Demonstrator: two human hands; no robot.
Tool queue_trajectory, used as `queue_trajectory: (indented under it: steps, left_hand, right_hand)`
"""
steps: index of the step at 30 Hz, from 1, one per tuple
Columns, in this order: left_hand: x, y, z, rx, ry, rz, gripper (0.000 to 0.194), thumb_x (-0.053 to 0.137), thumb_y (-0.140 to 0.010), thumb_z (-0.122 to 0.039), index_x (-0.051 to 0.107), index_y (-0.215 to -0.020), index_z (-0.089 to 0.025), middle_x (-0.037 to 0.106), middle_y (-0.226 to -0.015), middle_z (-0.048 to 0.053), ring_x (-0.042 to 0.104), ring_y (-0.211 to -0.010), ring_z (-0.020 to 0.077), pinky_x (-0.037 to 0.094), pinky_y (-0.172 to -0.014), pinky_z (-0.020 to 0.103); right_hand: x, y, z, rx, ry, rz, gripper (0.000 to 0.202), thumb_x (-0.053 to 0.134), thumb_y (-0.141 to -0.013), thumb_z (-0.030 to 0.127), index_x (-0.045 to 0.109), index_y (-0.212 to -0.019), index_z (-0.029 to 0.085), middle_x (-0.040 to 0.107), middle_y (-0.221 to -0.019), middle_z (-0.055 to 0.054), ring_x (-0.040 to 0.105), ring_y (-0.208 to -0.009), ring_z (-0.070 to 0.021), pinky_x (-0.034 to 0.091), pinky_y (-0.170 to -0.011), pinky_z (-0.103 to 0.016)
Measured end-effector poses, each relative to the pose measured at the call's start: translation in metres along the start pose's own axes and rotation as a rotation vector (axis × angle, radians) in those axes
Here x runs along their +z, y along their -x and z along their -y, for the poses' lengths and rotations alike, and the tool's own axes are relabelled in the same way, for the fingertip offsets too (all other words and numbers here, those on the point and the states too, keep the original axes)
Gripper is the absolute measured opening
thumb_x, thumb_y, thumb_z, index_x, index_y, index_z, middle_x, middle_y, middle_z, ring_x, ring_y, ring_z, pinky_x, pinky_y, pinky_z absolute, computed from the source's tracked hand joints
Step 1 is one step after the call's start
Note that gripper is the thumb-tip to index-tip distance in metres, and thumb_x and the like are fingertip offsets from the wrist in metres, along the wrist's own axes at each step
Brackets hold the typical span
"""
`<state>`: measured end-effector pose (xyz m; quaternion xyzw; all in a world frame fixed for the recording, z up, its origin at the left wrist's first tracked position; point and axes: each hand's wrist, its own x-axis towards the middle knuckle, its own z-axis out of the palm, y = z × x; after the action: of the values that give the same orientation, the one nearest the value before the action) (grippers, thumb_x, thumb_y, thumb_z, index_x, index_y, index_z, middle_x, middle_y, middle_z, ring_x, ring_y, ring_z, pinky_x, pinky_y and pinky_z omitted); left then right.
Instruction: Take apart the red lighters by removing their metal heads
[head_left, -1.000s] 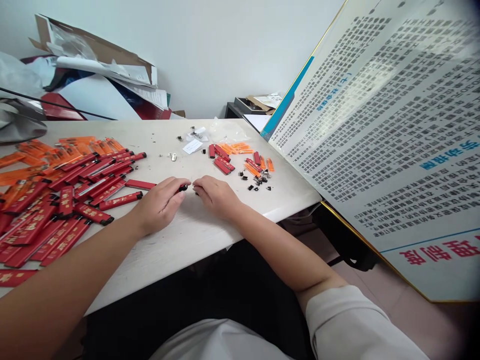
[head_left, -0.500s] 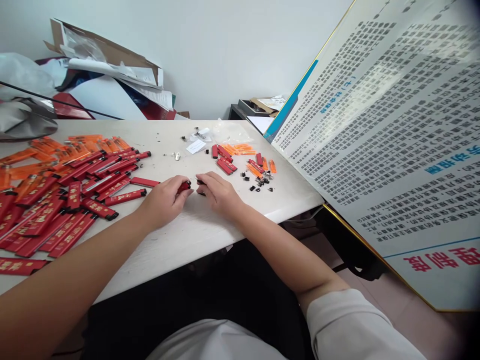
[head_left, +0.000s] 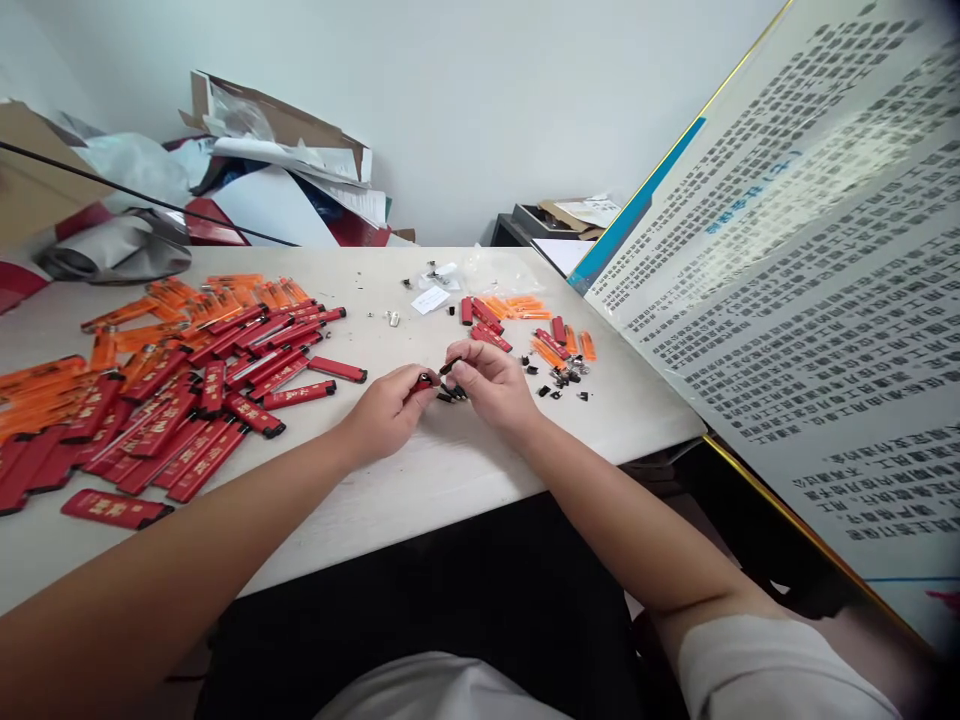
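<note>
Raised slightly off the desk, right hand fingers now pinch a small black part; left hand fingers grip a red lighter beside it.

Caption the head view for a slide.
Left hand grips a red lighter, right hand a small black part, beside piled lighters.

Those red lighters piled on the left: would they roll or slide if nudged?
The red lighters look flat-sided and lie flat on the table, so they would probably slide, not roll. They seem stiff plastic, likely light. The glossy casings may be somewhat slippery.
</note>
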<state>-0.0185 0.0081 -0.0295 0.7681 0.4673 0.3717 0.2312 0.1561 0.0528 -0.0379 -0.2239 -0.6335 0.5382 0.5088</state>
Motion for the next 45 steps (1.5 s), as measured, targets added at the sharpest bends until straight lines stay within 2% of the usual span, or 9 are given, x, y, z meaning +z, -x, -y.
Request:
queue_trajectory:
  steps: [2, 6, 12, 16, 21, 25, 31, 38, 45]
  left_hand:
    - [-0.001, -0.001, 0.0, -0.007, 0.043, 0.014, 0.016, 0.046, -0.092, -0.029, 0.056, -0.085, -0.018, 0.057, -0.076, -0.001, 0.054, -0.072, 0.0136, 0.044, -0.068, 0.026]
    - [-0.001, -0.001, 0.003, -0.011, 0.094, 0.039, 0.017, 0.048, -0.091, -0.03, 0.056, -0.08, -0.018, 0.053, -0.07, -0.002, 0.051, -0.067, 0.0126, 0.043, -0.064, 0.025]
    - [0.0, -0.001, 0.004, -0.012, 0.168, 0.06, 0.02, 0.049, -0.092, -0.034, 0.063, -0.094, -0.019, 0.063, -0.078, -0.001, 0.057, -0.071, 0.0132, 0.046, -0.067, 0.026]
    - [-0.001, -0.001, 0.003, 0.004, 0.169, 0.048, 0.023, 0.051, -0.092, -0.036, 0.065, -0.089, -0.018, 0.064, -0.077, 0.0, 0.058, -0.071, 0.0135, 0.047, -0.066, 0.026]
    - [0.001, 0.0, 0.005, 0.048, 0.204, 0.015, 0.022, 0.053, -0.093, -0.033, 0.067, -0.1, -0.019, 0.068, -0.087, 0.002, 0.062, -0.081, 0.0146, 0.049, -0.075, 0.027]
    - [0.003, 0.0, 0.007, 0.106, 0.21, -0.033, 0.02, 0.055, -0.092, -0.028, 0.069, -0.104, -0.021, 0.069, -0.089, 0.002, 0.063, -0.08, 0.0134, 0.05, -0.075, 0.025]
    - [0.001, 0.0, 0.006, 0.087, 0.211, -0.019, 0.023, 0.056, -0.091, -0.029, 0.07, -0.107, -0.022, 0.069, -0.086, 0.002, 0.063, -0.08, 0.0141, 0.051, -0.073, 0.026]
    - [-0.002, -0.001, 0.004, 0.067, 0.245, -0.021, 0.023, 0.057, -0.09, -0.029, 0.072, -0.105, -0.021, 0.073, -0.09, 0.003, 0.065, -0.079, 0.0147, 0.053, -0.073, 0.026]
    - [-0.003, -0.001, 0.002, 0.066, 0.258, 0.016, 0.023, 0.057, -0.09, -0.03, 0.072, -0.104, -0.021, 0.073, -0.089, 0.004, 0.065, -0.076, 0.0145, 0.053, -0.071, 0.026]
  right_hand:
    - [0.001, 0.0, 0.0, 0.02, 0.007, 0.034, 0.026, 0.072, -0.08, 0.04, 0.062, -0.092, 0.019, 0.06, -0.085, -0.001, 0.057, -0.07, -0.0099, 0.05, -0.066, -0.025]
    - [0.006, 0.003, 0.005, -0.067, 0.083, 0.048, 0.02, 0.069, -0.082, 0.037, 0.063, -0.091, 0.019, 0.06, -0.088, -0.003, 0.058, -0.08, -0.013, 0.051, -0.069, -0.026]
    - [0.008, 0.006, 0.009, -0.204, 0.17, 0.079, 0.011, 0.063, -0.088, 0.028, 0.062, -0.093, 0.019, 0.058, -0.089, -0.005, 0.058, -0.083, -0.0147, 0.052, -0.072, -0.03]
    - [0.006, 0.007, 0.009, -0.293, 0.234, 0.081, 0.006, 0.06, -0.089, 0.021, 0.062, -0.094, 0.019, 0.058, -0.088, -0.005, 0.058, -0.083, -0.0148, 0.051, -0.072, -0.031]
    - [0.005, 0.007, 0.008, -0.362, 0.34, 0.081, 0.006, 0.058, -0.09, 0.019, 0.062, -0.095, 0.019, 0.059, -0.087, -0.005, 0.058, -0.082, -0.0156, 0.05, -0.071, -0.032]
    - [0.006, 0.006, 0.01, -0.422, 0.415, 0.079, 0.007, 0.058, -0.089, 0.018, 0.063, -0.094, 0.018, 0.06, -0.086, -0.006, 0.058, -0.079, -0.0154, 0.05, -0.066, -0.031]
    - [0.008, 0.006, 0.012, -0.485, 0.516, 0.063, 0.012, 0.058, -0.089, 0.017, 0.067, -0.096, 0.018, 0.061, -0.083, -0.006, 0.059, -0.074, -0.0145, 0.049, -0.059, -0.029]
    - [0.008, 0.006, 0.012, -0.61, 0.547, 0.086, 0.025, 0.055, -0.089, 0.009, 0.07, -0.106, 0.02, 0.06, -0.086, -0.007, 0.059, -0.078, -0.0144, 0.052, -0.065, -0.03]
    - [0.007, 0.006, 0.012, -0.568, 0.474, 0.068, 0.022, 0.059, -0.086, 0.011, 0.073, -0.1, 0.022, 0.062, -0.083, -0.005, 0.061, -0.073, -0.0134, 0.051, -0.06, -0.028]
